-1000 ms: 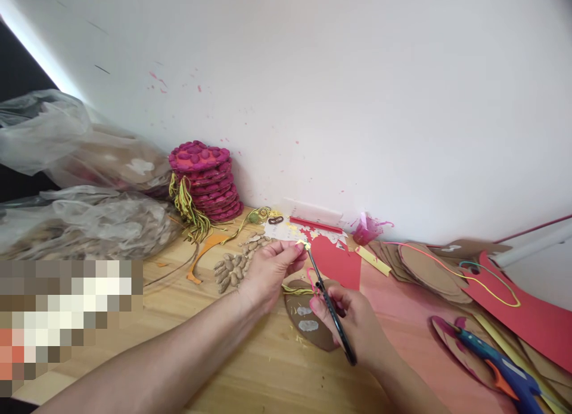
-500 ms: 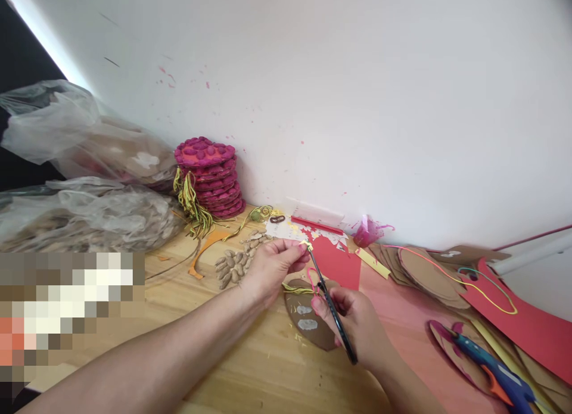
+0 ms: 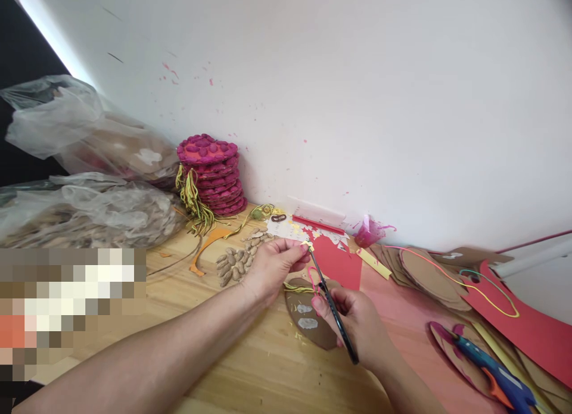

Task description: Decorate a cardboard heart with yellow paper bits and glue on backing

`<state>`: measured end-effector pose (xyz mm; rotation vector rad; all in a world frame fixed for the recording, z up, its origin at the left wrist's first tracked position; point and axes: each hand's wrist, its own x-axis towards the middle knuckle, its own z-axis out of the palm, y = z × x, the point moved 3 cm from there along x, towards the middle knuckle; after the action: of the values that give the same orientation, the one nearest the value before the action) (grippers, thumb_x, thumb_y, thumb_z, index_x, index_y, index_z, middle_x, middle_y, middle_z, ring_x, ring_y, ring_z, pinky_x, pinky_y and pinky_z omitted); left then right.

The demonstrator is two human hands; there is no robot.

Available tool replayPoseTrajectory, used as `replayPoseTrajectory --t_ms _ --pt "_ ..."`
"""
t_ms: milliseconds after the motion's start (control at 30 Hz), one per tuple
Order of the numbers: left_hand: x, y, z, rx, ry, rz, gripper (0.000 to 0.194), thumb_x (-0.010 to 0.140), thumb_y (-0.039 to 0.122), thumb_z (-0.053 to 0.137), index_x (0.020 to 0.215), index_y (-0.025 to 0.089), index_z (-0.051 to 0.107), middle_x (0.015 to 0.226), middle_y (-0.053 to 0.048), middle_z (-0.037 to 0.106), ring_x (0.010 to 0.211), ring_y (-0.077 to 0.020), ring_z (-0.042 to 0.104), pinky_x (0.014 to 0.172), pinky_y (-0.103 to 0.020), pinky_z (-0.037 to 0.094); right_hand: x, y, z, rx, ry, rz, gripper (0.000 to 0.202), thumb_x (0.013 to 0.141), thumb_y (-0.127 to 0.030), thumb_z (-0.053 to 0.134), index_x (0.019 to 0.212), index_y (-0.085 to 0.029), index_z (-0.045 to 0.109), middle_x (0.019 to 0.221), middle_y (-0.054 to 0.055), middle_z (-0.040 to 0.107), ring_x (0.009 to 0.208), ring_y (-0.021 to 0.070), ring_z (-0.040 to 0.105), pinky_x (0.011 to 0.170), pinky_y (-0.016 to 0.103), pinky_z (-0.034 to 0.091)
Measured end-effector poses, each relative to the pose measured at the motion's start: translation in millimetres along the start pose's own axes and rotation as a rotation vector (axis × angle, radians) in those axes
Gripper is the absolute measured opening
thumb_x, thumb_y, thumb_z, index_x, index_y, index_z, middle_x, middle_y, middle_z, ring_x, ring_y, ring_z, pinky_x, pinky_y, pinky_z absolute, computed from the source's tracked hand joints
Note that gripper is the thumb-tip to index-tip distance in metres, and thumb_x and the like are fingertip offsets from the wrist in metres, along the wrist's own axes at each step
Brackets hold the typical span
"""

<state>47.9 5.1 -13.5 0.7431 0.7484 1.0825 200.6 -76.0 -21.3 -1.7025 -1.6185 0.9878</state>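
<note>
My left hand (image 3: 277, 262) pinches a small pale yellow piece (image 3: 308, 245) between thumb and fingertips. In my right hand (image 3: 346, 318) is a long dark tool (image 3: 338, 320), which looks like scissors, with its tip touching the yellow piece. A pink loop (image 3: 313, 277) shows beside the tool, near my right fingers. Under my hands lies a brown cardboard disc (image 3: 297, 327) with whitish patches, yellow scraps and yellow-green strings (image 3: 298, 289) on its upper part. Part of the disc is hidden behind my right hand.
Peanuts (image 3: 231, 265) lie left of my left hand. A stack of magenta discs (image 3: 217, 181) stands by the wall, plastic bags (image 3: 116, 205) farther left. Red paper (image 3: 342, 262) lies behind, cardboard discs (image 3: 431, 277) and a blue glue gun (image 3: 496, 369) at right.
The view has shifted very slightly. Both hands keep nearly the same pose, with the tool tip still at the yellow piece.
</note>
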Motion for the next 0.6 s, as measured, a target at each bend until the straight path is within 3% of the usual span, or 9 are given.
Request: replayPoseTrajectory --t_ms 300,600 --pt "1.3 -1.7 -0.1 0.002 0.007 0.008 0.031 0.058 0.035 0.083 0.069 0.012 0.065 0.069 -0.003 0.066 0.066 -0.0115 0.061 0.068 -0.024 0.049 0.0 4.3 0.0 -0.016 -0.02 0.038 0.039 0.083 -0.054 0.058 0.071 -0.017 0.062 0.052 -0.004 0.05 0.041 0.0093 0.042 0.04 0.022 0.029" --pt "1.5 -3.6 -2.5 0.0 0.022 0.007 0.03 0.057 0.033 0.083 0.069 0.012 0.065 0.067 -0.003 0.066 0.064 -0.0116 0.061 0.067 -0.024 0.049 1.0 4.3 0.1 -0.07 -0.008 0.007 0.036 0.085 -0.049 0.056 0.065 -0.019 0.052 0.053 -0.005 0.044 0.043 0.009 0.039 0.041 0.021 0.028"
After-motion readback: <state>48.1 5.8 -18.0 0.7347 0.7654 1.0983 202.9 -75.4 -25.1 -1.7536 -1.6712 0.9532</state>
